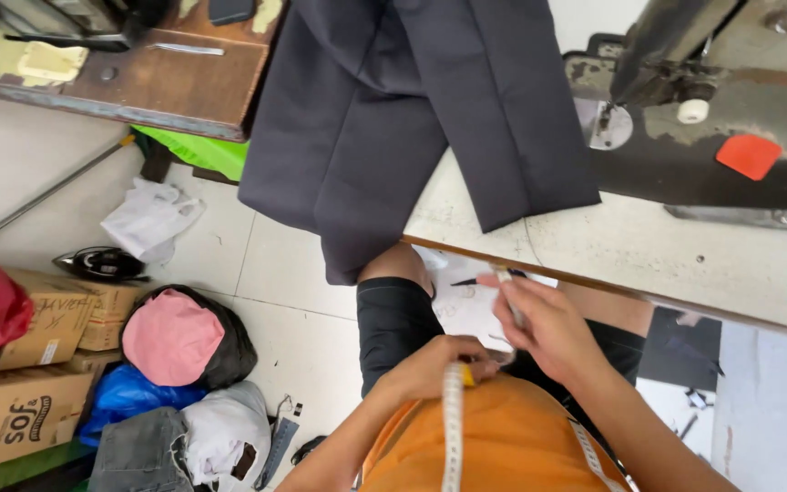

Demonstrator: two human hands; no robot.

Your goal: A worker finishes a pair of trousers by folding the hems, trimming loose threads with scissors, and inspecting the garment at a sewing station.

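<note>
My right hand (544,323) is raised in front of my lap and pinches a thin pen-like stick (507,290) between thumb and fingers. My left hand (439,363) rests closed against my orange shirt, holding the end of a measuring tape (453,428) that hangs down my chest. Below both hands a white sheet of paper (466,305) lies on my lap. A dark grey garment (412,118) drapes off the left edge of the sewing table (649,246) just above my hands.
A sewing machine (703,82) with an orange chalk piece (749,155) stands at the table's right. On the tiled floor to the left lie cardboard boxes (43,319), bags of fabric (179,342), an iron (102,264). A wooden table (138,82) is at the top left.
</note>
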